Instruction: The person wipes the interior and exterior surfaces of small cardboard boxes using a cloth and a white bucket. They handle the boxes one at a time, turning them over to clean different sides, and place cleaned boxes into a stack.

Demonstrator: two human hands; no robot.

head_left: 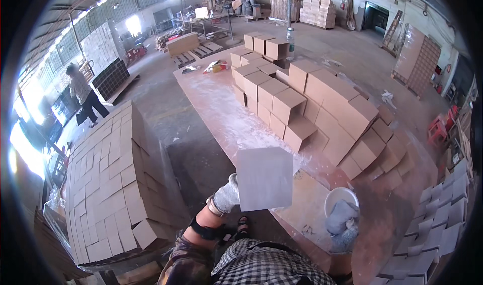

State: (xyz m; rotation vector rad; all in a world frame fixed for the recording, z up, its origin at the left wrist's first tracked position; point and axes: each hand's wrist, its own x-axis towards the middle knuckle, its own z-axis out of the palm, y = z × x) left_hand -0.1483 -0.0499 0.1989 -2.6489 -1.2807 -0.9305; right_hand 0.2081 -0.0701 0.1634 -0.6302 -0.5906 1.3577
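Left of the bowl (330, 195), the left hand (229, 193) has its grip closed on a panel (265, 179). The right hand (344, 239), grip unclear, apparently loads cloth (342, 213), calling for careful lifting.

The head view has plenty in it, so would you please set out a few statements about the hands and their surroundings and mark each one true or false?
1. The whitish-gloved left hand holds a pale grey, flat-faced, roughly rectangular piece. True.
2. The right hand is bare. False: it is covered by a greyish glove.
3. A white, round, open basin is to the right of the pale grey piece. True.
4. Brown, box-shaped cardboard-like pieces are piled on a long, reddish-brown flat surface. True.
5. A person in dark trousers stands near the right edge of the picture. False: that person is towards the left edge.
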